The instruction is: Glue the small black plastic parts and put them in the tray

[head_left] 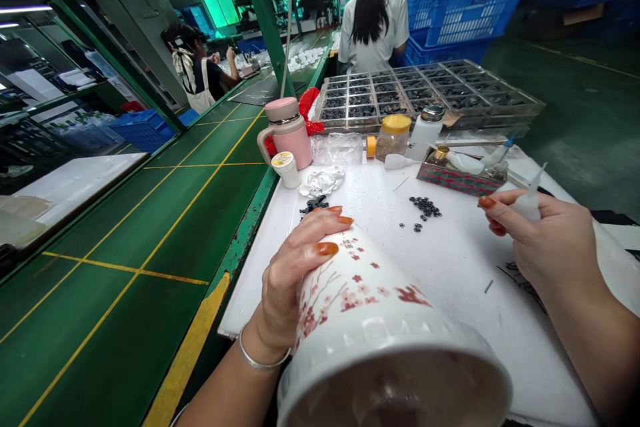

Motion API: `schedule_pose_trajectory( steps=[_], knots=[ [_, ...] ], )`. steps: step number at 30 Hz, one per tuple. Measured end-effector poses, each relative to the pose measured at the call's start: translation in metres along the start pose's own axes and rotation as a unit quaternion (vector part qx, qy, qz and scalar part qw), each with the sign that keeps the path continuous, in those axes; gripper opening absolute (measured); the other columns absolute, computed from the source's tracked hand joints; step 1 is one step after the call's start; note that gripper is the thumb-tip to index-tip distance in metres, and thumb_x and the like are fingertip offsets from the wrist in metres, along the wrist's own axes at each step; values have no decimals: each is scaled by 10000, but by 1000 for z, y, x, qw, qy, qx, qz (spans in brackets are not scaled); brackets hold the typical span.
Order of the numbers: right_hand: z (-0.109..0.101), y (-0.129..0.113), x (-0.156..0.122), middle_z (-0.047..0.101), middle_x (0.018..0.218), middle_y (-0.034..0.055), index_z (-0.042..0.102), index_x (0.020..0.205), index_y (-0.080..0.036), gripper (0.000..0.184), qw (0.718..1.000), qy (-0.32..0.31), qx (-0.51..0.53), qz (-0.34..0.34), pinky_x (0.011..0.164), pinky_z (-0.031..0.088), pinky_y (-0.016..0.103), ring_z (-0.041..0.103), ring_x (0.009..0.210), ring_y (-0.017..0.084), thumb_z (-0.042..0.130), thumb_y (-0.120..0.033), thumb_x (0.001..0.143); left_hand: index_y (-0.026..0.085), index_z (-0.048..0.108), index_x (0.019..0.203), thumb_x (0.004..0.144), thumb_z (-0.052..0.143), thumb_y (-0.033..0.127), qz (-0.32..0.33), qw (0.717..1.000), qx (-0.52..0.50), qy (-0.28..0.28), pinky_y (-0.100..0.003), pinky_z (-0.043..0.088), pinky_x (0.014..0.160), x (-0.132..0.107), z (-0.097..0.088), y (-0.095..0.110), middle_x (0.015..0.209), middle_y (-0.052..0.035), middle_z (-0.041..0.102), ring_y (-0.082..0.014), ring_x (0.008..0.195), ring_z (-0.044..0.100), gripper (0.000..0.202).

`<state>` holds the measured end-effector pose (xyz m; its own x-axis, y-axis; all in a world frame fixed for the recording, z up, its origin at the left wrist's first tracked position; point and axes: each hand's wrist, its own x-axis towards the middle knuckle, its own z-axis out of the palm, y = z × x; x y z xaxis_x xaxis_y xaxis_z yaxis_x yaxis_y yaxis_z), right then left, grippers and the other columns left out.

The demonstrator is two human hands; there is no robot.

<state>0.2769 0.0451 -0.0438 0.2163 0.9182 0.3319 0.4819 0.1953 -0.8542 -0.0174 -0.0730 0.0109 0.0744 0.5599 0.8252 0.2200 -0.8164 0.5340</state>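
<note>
The fingers (pixel 325 248) of the left hand (pixel 293 273) are curled closed around the narrow end of a white ceramic cup (pixel 365 307) printed with red blossoms, and have firm hold of it. The cup sits at bottom centre of the frame, tilted, its long axis running from the open mouth at the lower edge up toward those fingers. The left hand is the nearer. The right hand (pixel 547 237) stands apart at right, its fingers bent around a small white squeeze bottle (pixel 527 208), nozzle upward. Small black rings (pixel 425 207) lie on the white desk (pixel 450 307) between the hands. Black parts (pixel 314 205) lie just beyond the left fingers. Nothing stands between those fingers and the cup. A tray of black parts (pixel 430 90) sits at upper centre
</note>
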Motion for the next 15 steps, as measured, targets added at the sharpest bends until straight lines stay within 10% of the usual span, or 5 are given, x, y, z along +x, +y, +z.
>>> schedule_pose_trajectory(
  steps=[15],
  knots=[
    [-1, -1, 0, 536, 563, -11, 677, 756, -176, 284, 999, -14, 19, 22, 485, 331, 262, 462, 504, 105, 736, -447, 695, 324, 568, 1201, 865, 529, 315, 14, 999, 40, -5, -497, 449, 1017, 8, -1, 7, 1192, -43, 639, -268, 1127, 573, 339]
  ],
)
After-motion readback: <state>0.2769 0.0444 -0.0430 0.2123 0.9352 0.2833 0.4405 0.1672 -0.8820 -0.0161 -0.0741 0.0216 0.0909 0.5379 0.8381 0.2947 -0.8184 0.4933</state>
